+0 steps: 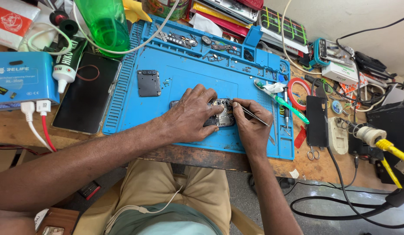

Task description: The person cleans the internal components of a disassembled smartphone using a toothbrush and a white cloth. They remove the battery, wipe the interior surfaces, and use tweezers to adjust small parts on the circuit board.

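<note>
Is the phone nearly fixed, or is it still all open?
Still open. Done: the opened phone has its back off, insides showing, and a dark cover piece lies apart on the blue mat. In hand: the left hand steadies the phone while the right hand pokes inside with tweezers. Left: the cover isn't back on.

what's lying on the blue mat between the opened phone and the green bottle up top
In the head view, a dark rectangular phone back cover lies on the blue mat between the opened phone and the green bottle; a few tiny loose parts sit beside it.
</note>
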